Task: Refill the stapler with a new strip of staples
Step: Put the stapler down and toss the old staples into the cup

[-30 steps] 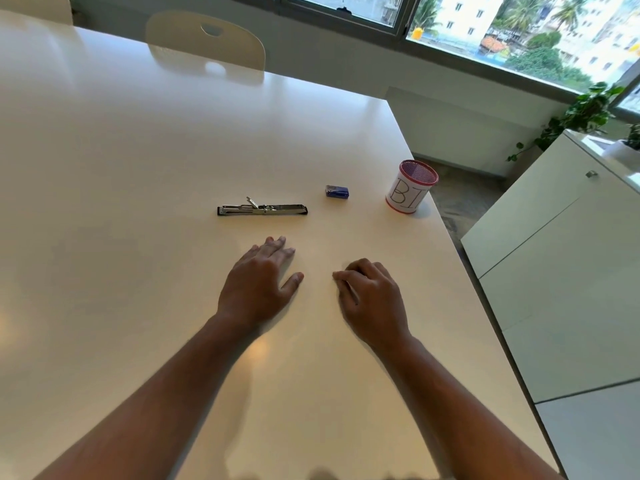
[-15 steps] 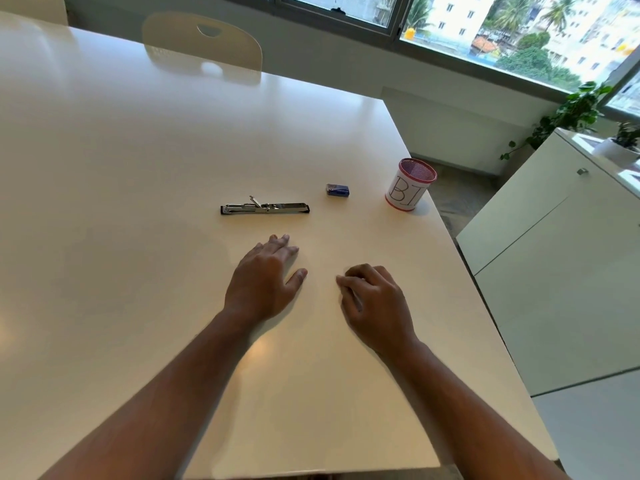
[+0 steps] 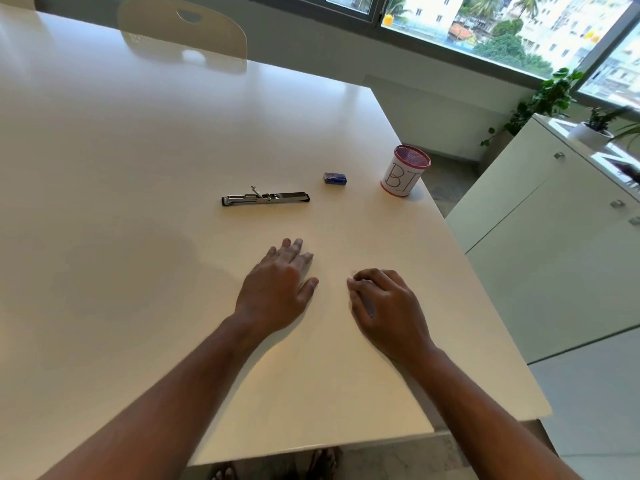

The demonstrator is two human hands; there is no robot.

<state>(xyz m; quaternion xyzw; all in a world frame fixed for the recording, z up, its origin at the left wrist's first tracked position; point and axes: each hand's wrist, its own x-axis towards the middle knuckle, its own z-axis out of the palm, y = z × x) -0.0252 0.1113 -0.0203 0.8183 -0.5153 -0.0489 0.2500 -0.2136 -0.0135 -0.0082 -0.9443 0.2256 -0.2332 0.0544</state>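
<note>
Hidden or unclear: your right hand's (image 3: 388, 306) fingertips tuck under the palm, so you cannot tell whether they pinch anything small; the print on the blue staple box (image 3: 335, 178) is too small to read; the stapler's (image 3: 265, 198) inner channel is too fine to make out; your feet show only in part below the bench edge.
Bench (image 3: 104, 202): one, white, glossy, carrying every item listed.
Stapler: one, metal, lying flat and opened out long, beyond your left hand (image 3: 277, 289) and apart from it.
Staple box: one, small, blue, lying just right of the stapler, between it and the cup.
Cup (image 3: 405, 170): one, mesh, red rim, white label lettered "BI", upright near the bench's right edge.
Chair (image 3: 183, 27): one, pale, at the far side of the bench.
Cabinet (image 3: 554, 237): one, white, to your right, with potted plants (image 3: 550, 95) on and behind it.
Left hand fingers (image 3: 294, 249): straight and spread slightly, palm down on the bench, holding nothing.
Right hand fingers (image 3: 367, 277): curled loosely, resting on the bench, nothing seen in them.
</note>
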